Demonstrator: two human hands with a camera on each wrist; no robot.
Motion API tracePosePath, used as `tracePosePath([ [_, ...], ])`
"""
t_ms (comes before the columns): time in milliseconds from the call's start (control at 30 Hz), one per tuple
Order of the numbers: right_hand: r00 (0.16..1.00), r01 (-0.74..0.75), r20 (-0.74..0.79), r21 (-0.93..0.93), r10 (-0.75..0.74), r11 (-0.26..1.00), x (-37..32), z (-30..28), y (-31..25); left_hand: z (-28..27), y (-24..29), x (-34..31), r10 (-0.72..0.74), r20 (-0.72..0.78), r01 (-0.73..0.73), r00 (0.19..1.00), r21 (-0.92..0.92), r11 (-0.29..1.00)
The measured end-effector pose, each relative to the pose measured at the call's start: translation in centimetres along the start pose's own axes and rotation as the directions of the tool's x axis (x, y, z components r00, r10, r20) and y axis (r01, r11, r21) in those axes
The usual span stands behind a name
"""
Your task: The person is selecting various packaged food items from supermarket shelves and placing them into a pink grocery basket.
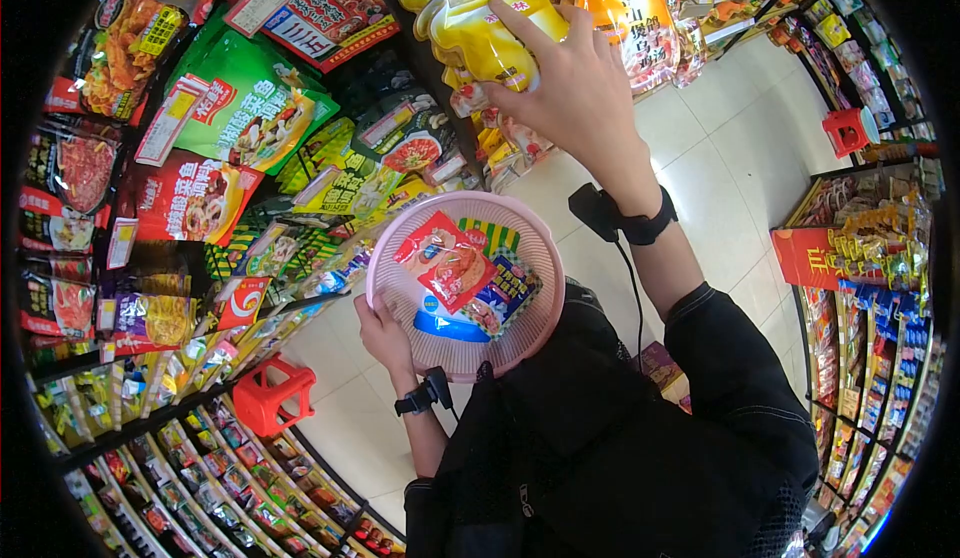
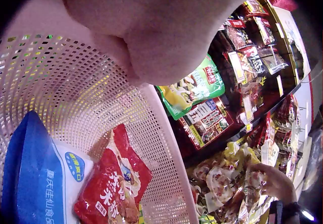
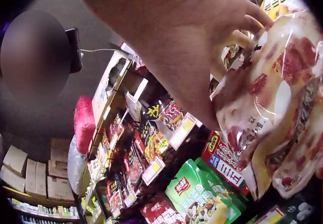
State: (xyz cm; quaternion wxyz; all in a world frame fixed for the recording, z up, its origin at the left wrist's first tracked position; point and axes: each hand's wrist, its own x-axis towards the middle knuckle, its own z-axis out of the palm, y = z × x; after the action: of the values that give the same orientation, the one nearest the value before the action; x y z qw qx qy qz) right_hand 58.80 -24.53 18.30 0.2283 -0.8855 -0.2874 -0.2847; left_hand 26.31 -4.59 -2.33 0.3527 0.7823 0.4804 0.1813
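My left hand (image 1: 385, 338) grips the rim of a round pink plastic basket (image 1: 383, 248), held in front of the body. Inside it lie a red food packet (image 1: 437, 248), a dark blue patterned packet (image 1: 519, 292) and a blue-and-white bag (image 1: 450, 330). Up at the shelf, my right hand (image 1: 570, 88) holds a shiny yellow soup-ingredient packet (image 1: 480, 43), with the index finger laid along its front and the thumb by its lower edge. Beside it stands an orange packet (image 1: 625, 18). In the right wrist view the fingers are partly hidden behind a glossy packet (image 3: 277, 82).
Green pickled-vegetable seasoning packets (image 1: 240, 108), red packets (image 1: 190, 198) and a boxed product (image 1: 320, 18) fill the left shelf. A red stool (image 1: 273, 395) stands on the tiled floor (image 1: 690, 128) at left, another red stool (image 1: 847, 132) at far right. More stocked shelves (image 1: 870, 358) line the right side.
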Motion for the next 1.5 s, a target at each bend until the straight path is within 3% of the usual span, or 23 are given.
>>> tracePosePath([
  [233, 0.998, 0.052, -0.016, -0.056, -0.053, 0.997, -0.6, 1.5, 0.6, 0.5, 0.1, -0.1, -0.004, 0.004, 0.004, 1.0, 0.001, 1.0],
  [300, 0.997, 0.042, 0.068, -0.078, -0.037, 0.996, -1.2, -0.7, -0.1, 0.7, 0.4, 0.3, 0.028, -0.026, -0.03, 0.999, -0.063, 0.998],
  [367, 0.975, 0.062, 0.216, -0.052, -0.049, 0.997, -5.2, -1.4, -2.6, -0.5, 1.9, -0.1, 0.087, -0.041, -0.082, 0.995, 0.12, 0.989],
  [433, 0.98, 0.197, -0.031, 0.212, -0.195, 0.957, -7.6, -1.9, -0.9, -0.9, 3.5, -0.2, 0.069, -0.044, -0.063, 0.997, 0.141, 0.988],
  [467, 0.968, 0.186, 0.084, 0.385, -0.235, 0.904, -9.0, -2.3, -3.0, -1.3, 3.5, -0.2, 0.082, -0.035, -0.076, 0.996, 0.147, 0.986],
  [500, 0.844, 0.098, 0.38, 0.585, -0.379, 0.805, -12.1, -1.5, -5.0, -1.6, 3.4, -0.5, 0.055, -0.048, -0.047, 0.997, 0.151, 0.987],
  [567, 0.799, 0.109, 0.404, 0.631, -0.445, 0.768, -13.9, 0.2, -5.2, -1.5, 4.4, -0.4, 0.073, -0.026, -0.068, 0.997, 0.173, 0.983],
  [600, 0.77, 0.026, 0.521, 0.553, -0.369, 0.833, -17.4, 4.8, -5.7, -1.6, 4.6, -0.5, 0.072, -0.028, -0.067, 0.997, 0.166, 0.984],
  [700, 0.748, -0.018, 0.567, 0.535, -0.344, 0.844, -18.2, 7.0, -6.5, -1.7, 5.4, -0.8, 0.102, -0.038, -0.093, 0.994, 0.18, 0.979],
  [767, 0.752, -0.177, 0.635, 0.454, -0.178, 0.873, -19.9, 10.4, -6.3, -1.8, 5.9, -1.0, 0.126, -0.032, -0.118, 0.992, 0.185, 0.976],
  [900, 0.8, -0.296, 0.589, 0.557, -0.118, 0.776, -19.3, 11.7, -7.3, -2.1, 5.9, -0.9, 0.118, -0.033, -0.111, 0.992, 0.17, 0.979],
  [967, 0.569, -0.47, 0.817, 0.418, -0.095, 0.777, -18.7, 10.7, -7.7, -2.0, 5.6, -1.0, 0.124, -0.027, -0.118, 0.992, 0.175, 0.977],
  [1000, 0.575, -0.461, 0.811, 0.427, -0.105, 0.778, -18.1, 10.2, -7.8, -2.2, 5.6, -1.0, 0.127, -0.04, -0.118, 0.991, 0.174, 0.978],
  [1067, 0.398, -0.36, 0.866, 0.451, -0.303, 0.817, -17.8, 9.2, -7.1, -2.1, 5.3, -1.1, 0.096, -0.041, -0.088, 0.995, 0.167, 0.982],
  [1133, 0.383, -0.372, 0.814, 0.569, -0.437, 0.733, -19.8, 10.6, -5.7, -2.4, 5.2, -1.3, 0.062, -0.012, -0.059, 0.998, 0.188, 0.98],
  [1167, 0.366, -0.392, 0.738, 0.674, -0.566, 0.626, -21.4, 11.9, -5.1, -2.7, 4.7, -1.3, 0.026, 0.014, -0.028, 1.0, 0.218, 0.975],
  [1200, 0.386, -0.478, 0.639, 0.755, -0.665, 0.448, -25.2, 11.7, -3.7, -0.1, 1.1, -3.2, 0.156, -0.106, -0.12, 0.982, 0.284, 0.951],
  [1267, -0.026, -0.475, 0.864, 0.431, -0.502, 0.767, -21.1, 8.8, -7.2, -2.4, 1.3, -2.2, 0.066, -0.018, -0.059, 0.998, 0.257, 0.965],
  [1333, 0.111, -0.344, 0.702, 0.691, -0.703, 0.635, -22.9, 9.3, -9.5, -4.3, 0.0, -2.4, -0.01, -0.015, 0.014, 1.0, 0.273, 0.962],
  [1367, -0.004, -0.571, 0.77, 0.522, -0.638, 0.634, -22.0, 7.8, -11.8, -5.2, -0.5, -3.0, -0.002, -0.065, 0.016, 0.998, 0.205, 0.979],
  [1400, 0.046, -0.418, 0.745, 0.619, -0.665, 0.665, -24.2, 9.2, -11.5, -6.1, -1.1, -3.8, 0.01, -0.109, 0.004, 0.994, 0.128, 0.992],
  [1467, -0.107, -0.39, 0.77, 0.55, -0.629, 0.739, -24.2, 8.9, -13.8, -8.4, -3.4, -5.4, -0.068, -0.145, 0.083, 0.987, 0.1, 0.991],
  [1500, -0.074, -0.483, 0.773, 0.526, -0.631, 0.7, -25.0, 9.5, -14.4, -9.5, -4.6, -6.4, -0.113, -0.191, 0.126, 0.975, 0.059, 0.99],
])
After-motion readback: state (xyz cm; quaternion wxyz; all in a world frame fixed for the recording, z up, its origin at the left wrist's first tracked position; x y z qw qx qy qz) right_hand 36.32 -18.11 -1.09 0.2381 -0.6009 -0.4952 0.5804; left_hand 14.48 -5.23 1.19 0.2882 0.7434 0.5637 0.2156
